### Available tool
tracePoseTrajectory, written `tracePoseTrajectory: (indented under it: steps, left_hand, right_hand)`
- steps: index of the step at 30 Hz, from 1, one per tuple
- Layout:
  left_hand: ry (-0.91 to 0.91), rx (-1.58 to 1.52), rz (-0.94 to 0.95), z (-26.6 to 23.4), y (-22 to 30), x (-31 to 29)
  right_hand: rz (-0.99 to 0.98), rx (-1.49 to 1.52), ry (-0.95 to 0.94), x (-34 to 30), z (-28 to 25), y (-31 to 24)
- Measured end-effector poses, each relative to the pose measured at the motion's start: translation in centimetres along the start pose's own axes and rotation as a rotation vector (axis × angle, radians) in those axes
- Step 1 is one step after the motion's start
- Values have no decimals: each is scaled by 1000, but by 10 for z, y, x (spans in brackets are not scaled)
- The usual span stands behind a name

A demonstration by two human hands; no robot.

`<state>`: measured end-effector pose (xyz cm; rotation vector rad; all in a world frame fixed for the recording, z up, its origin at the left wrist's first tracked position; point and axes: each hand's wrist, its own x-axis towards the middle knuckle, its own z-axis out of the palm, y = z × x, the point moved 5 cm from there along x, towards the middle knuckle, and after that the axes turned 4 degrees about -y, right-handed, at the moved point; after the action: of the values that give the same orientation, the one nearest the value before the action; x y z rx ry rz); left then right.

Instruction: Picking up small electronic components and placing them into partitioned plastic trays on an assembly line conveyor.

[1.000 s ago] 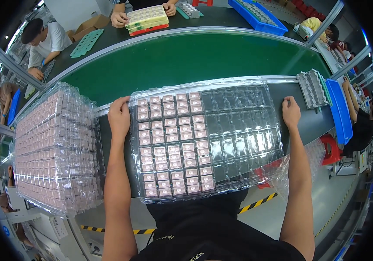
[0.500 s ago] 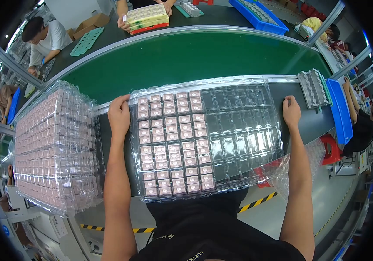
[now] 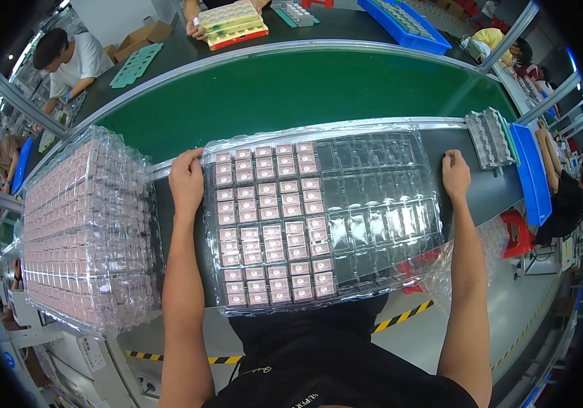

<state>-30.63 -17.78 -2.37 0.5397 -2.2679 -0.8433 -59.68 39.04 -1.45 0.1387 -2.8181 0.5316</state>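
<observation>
In front of me lies a clear plastic blister tray. Pale pink blocks fill the pockets of its left half, and bare pockets make up the right half. My left hand rests loosely curled at the tray's far left corner, its fingertips against or very near the rim. To the right of the tray, my right hand is curled on the dark table, apart from the tray edge. I see nothing held in either hand. Beside my left forearm stands a tall stack of clear trays with more pink blocks.
A green conveyor belt runs beyond the metal rail. At the right are grey moulded parts, a blue bin and a red stool. Across the belt, a co-worker's hands hold a yellow stack; another blue bin stands there.
My hands and the tray keep their places. Across the belt, the co-worker's yellow stack has shifted slightly and tilted, and one of that person's hands has moved.
</observation>
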Motion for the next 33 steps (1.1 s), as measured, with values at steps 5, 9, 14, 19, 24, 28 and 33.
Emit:
tracePoseTrajectory:
  steps: [5, 9, 14, 19, 24, 28, 33]
  left_hand:
    - [-4, -1, -10, 1, -1, 0]
    - [-4, -3, 4, 1, 0, 1]
    - [-6, -3, -7, 0, -2, 1]
    - [8, -4, 6, -3, 0, -1]
    - [-30, -16, 17, 7, 2, 1]
    - [-43, -36, 0, 6, -25, 1]
    - [-54, -14, 8, -2, -44, 3]
  right_hand:
    - [-9, 4, 10, 1, 1, 2]
    - [-15, 3, 21, 2, 2, 4]
    - [-18, 7, 16, 2, 3, 0]
    - [-27, 18, 19, 1, 6, 1]
    - [-30, 32, 52, -3, -7, 13]
    - [-55, 63, 47, 4, 5, 14]
    - [-60, 68, 104, 3, 13, -1]
